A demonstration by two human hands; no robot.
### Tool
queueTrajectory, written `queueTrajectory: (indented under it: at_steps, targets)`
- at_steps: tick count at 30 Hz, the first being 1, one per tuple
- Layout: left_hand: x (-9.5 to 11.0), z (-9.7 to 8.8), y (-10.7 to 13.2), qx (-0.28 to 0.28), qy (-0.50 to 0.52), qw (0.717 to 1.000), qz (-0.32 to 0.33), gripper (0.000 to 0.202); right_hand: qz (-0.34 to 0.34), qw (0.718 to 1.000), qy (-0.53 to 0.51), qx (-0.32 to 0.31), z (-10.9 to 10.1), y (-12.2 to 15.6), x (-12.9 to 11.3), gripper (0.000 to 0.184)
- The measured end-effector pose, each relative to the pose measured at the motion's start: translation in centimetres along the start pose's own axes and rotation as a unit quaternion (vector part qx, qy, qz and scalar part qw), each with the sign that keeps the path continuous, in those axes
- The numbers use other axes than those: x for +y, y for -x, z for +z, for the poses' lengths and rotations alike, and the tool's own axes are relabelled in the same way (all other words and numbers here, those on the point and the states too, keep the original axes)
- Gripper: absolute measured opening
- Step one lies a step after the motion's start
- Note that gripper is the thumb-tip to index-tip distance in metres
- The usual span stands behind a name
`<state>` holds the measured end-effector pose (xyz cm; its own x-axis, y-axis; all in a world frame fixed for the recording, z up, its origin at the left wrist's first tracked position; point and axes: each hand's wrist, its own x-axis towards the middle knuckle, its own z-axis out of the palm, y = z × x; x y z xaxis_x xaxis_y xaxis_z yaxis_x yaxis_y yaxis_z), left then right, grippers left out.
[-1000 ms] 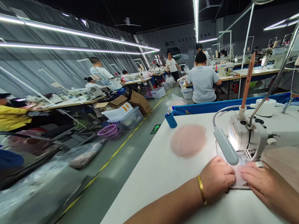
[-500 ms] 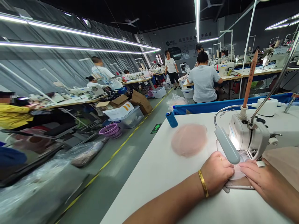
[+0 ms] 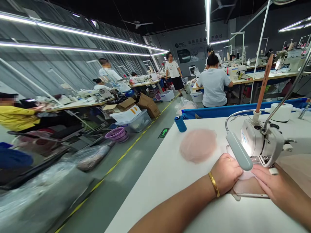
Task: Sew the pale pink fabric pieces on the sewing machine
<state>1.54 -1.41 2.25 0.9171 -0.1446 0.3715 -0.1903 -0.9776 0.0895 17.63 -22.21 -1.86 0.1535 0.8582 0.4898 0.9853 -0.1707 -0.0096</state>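
My left hand [image 3: 225, 173] is closed, with curled fingers gripping the edge of thin pale fabric [image 3: 248, 186] beside the sewing machine [image 3: 261, 137]. A gold bangle is on that wrist. My right hand [image 3: 275, 183] lies on the same fabric from the other side, its fingers stretched out flat under the machine head. A grey lamp bar [image 3: 239, 151] hides the needle area and some fingertips. Left of the machine, a round stack of sheer pinkish fabric [image 3: 198, 145] rests on the white tabletop [image 3: 157, 194]. More beige fabric [image 3: 297, 170] lies behind my right hand.
A blue thread spool [image 3: 180, 124] stands near the table's far left corner. A brown pencil [image 3: 264, 84] sticks up from the machine, and a white thread cone [image 3: 281, 112] stands behind. Beyond are an aisle with yellow tape [image 3: 121, 158], a purple basket [image 3: 117, 134], boxes and co-workers.
The camera view has shifted slightly. Both hands stay at the machine, with a little more beige fabric showing between them. A person in the aisle has stepped closer.
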Motion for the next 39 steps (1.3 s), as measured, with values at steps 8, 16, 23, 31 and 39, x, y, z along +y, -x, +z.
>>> queueTrajectory:
  at_steps: [8, 16, 23, 31, 39]
  targets:
    - [0.3, -1.8, -0.8, -0.052, -0.002, 0.994, -0.098, 0.048, -0.051, 0.998, -0.039, 0.001, 0.0, 0.3, 1.7, 0.043]
    - [2.9, -4.5, -0.5, -0.102, -0.010, 0.993, -0.049, 0.049, -0.124, 0.980, -0.150, 0.029, -3.1, -0.3, -1.2, 0.055]
    - [3.1, -5.4, 0.3, -0.147, 0.080, 0.984, -0.055, 0.019, -0.085, 0.981, -0.153, -0.083, -3.5, -1.0, -1.5, 0.032]
    - [3.1, -3.0, 0.5, -0.076, 0.015, 0.997, -0.007, 0.019, -0.095, 0.988, -0.111, -0.053, -3.9, -0.8, -1.5, 0.030]
    - [3.2, -1.9, 1.1, -0.038, -0.004, 0.999, 0.001, 0.012, -0.099, 0.985, -0.127, -0.062, -3.9, -0.8, -1.6, 0.028]
